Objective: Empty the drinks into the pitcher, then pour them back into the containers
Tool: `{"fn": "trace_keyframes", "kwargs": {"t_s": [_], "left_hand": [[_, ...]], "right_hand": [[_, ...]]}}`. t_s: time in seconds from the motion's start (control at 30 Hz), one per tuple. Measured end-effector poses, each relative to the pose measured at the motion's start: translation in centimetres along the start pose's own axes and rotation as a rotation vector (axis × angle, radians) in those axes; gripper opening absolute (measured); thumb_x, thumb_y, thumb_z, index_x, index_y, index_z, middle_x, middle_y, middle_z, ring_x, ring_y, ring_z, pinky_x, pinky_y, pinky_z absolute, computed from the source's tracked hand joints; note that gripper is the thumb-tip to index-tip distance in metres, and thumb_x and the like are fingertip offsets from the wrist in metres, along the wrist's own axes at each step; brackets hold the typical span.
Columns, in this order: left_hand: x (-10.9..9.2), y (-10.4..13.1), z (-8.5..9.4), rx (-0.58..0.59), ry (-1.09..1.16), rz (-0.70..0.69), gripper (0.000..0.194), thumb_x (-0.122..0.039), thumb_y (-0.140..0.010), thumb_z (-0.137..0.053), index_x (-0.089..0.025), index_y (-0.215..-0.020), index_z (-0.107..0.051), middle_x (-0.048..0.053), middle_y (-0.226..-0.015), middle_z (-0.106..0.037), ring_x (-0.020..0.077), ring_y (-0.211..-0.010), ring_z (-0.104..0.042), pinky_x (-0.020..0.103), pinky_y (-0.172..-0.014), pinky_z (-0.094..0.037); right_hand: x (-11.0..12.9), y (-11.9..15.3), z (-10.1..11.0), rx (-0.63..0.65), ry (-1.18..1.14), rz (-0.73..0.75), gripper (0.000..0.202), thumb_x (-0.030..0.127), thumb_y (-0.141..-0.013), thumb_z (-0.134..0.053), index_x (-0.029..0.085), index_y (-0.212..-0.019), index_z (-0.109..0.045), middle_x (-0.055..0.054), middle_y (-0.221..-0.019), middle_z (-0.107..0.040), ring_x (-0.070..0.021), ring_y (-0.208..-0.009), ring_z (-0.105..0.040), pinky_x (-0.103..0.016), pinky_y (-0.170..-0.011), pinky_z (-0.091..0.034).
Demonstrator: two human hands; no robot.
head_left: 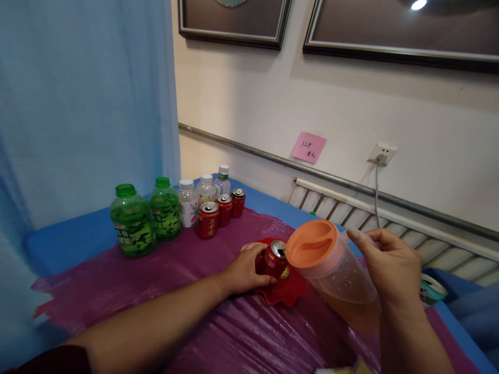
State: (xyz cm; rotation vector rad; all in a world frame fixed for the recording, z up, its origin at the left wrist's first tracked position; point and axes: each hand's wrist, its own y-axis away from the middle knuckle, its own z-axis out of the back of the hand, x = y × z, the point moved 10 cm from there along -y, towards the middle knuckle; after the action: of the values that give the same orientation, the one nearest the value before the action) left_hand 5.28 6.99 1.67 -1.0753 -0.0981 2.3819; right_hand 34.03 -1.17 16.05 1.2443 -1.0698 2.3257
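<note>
My left hand (246,270) is wrapped round a red can (274,258), which has an opening in its top and is over a red scalloped mat (287,291). My right hand (390,259) grips the handle of a clear pitcher (343,280) with an orange lid (313,244). The pitcher is tilted toward the can, its lid close beside the can's top. Brownish liquid lies in the lower part of the pitcher. No stream of liquid can be made out between them.
Green bottles (133,221), white-capped bottles (188,203) and several red cans (208,220) stand at the back left on purple plastic sheeting (187,291). A green-and-white container (432,289) is at the right. Behind are a radiator (460,244) and a plugged socket (382,154).
</note>
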Motion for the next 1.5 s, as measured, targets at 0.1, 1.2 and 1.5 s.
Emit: {"fn": "trace_keyframes", "kwargs": {"t_s": [0.1, 1.2, 1.5], "left_hand": [[-0.11, 0.02, 0.13, -0.008, -0.007, 0.002, 0.079, -0.047, -0.058, -0.089, -0.023, -0.128, -0.061, 0.009, -0.132, -0.064, 0.0349, -0.124, -0.056, 0.047, -0.108, -0.041], [0.04, 0.0, 0.04, -0.002, 0.0, 0.01, 0.081, -0.046, -0.057, -0.09, -0.023, -0.128, -0.06, 0.008, -0.133, -0.063, 0.0339, -0.122, -0.056, 0.047, -0.107, -0.041], [-0.1, 0.0, 0.06, 0.005, 0.009, 0.018, 0.081, -0.043, -0.056, -0.091, -0.022, -0.128, -0.06, 0.009, -0.132, -0.064, 0.0329, -0.122, -0.056, 0.046, -0.107, -0.041]], "right_hand": [[0.07, 0.0, 0.0, 0.002, 0.003, 0.009, 0.046, 0.063, -0.063, -0.076, 0.019, -0.061, -0.063, 0.005, -0.053, -0.045, -0.0119, -0.054, -0.04, -0.026, -0.051, -0.029], [0.04, 0.01, 0.06, -0.003, 0.02, -0.014, 0.046, 0.064, -0.06, -0.075, 0.019, -0.06, -0.063, 0.005, -0.052, -0.045, -0.012, -0.054, -0.04, -0.026, -0.051, -0.03], [0.08, 0.06, -0.12, -0.001, 0.008, 0.0, 0.046, 0.064, -0.06, -0.075, 0.019, -0.059, -0.064, 0.004, -0.052, -0.046, -0.0117, -0.054, -0.04, -0.026, -0.05, -0.029]]}}
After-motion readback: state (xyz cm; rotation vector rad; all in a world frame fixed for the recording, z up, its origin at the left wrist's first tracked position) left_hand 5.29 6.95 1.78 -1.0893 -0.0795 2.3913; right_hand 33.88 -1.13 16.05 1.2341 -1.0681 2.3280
